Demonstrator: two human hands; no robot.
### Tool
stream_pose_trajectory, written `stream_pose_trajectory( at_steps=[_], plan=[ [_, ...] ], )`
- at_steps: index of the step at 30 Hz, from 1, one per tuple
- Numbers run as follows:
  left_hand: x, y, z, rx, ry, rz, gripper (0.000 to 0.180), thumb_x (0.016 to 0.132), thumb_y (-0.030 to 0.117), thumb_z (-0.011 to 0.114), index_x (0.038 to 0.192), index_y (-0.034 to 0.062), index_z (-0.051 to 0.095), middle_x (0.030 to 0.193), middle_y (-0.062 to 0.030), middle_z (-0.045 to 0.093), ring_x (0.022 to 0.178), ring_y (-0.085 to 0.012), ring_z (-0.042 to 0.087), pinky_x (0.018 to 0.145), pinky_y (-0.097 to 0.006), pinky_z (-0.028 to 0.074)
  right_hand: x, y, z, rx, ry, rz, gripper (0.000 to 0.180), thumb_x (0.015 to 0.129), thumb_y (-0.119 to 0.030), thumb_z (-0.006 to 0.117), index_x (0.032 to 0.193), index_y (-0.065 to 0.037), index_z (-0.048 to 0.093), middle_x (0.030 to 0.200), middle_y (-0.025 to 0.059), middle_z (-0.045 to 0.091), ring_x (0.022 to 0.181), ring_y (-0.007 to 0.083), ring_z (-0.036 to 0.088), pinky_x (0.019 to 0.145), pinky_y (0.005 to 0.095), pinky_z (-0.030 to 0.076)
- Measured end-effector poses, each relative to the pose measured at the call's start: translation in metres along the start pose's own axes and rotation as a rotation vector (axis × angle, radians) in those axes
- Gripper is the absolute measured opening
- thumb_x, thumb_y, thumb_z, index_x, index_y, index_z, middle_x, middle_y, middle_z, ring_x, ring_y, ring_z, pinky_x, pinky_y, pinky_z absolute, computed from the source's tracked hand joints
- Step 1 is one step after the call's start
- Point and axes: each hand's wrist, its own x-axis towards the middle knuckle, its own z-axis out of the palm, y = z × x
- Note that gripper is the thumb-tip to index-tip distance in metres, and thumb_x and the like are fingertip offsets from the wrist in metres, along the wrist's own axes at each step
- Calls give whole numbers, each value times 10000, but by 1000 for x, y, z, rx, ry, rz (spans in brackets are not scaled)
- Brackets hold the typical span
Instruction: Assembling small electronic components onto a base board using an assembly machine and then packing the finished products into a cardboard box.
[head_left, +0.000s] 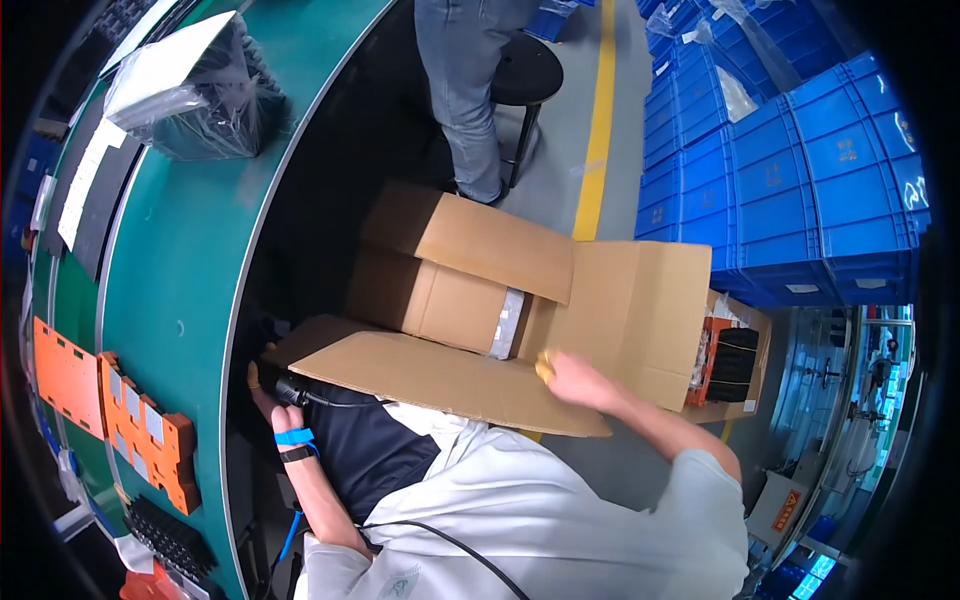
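A large open cardboard box (465,300) stands in front of me with its flaps spread; a strip of clear tape lies over a seam inside. My right hand (580,380), with yellow finger covers, is closed on the edge of the near flap (450,385). My left hand (258,388) is at the left, low beside the bench and close to the flap's left corner. Its fingers are mostly lost in shadow, so their grip is unclear. A blue wrist strap (294,437) and a black band circle that wrist.
Along the left runs a green workbench (180,250) with a plastic-wrapped stack (210,100) and orange trays (150,430). Blue crates (770,180) are piled at right. Beyond the box, a person (465,90) stands beside a black stool (528,70). Another carton (735,360) holds black and orange parts.
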Motion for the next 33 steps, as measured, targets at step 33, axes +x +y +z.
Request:
stream_pose_trajectory(
  at_steps=[33],
  plan=[
    [6, -15, 34, -1, 37, -49, 447, 971, 366, 582, 1252, 18, 595, 1235, -135, 663, 1159, -280, 609, 1063, -422, 450, 252, 304, 69, 606, 200, 413, 513, 914, -361, 595, 1283, -4, 584, 1028, 158, 704, 966, 274, 669, 867, 417, 525]
  ],
)
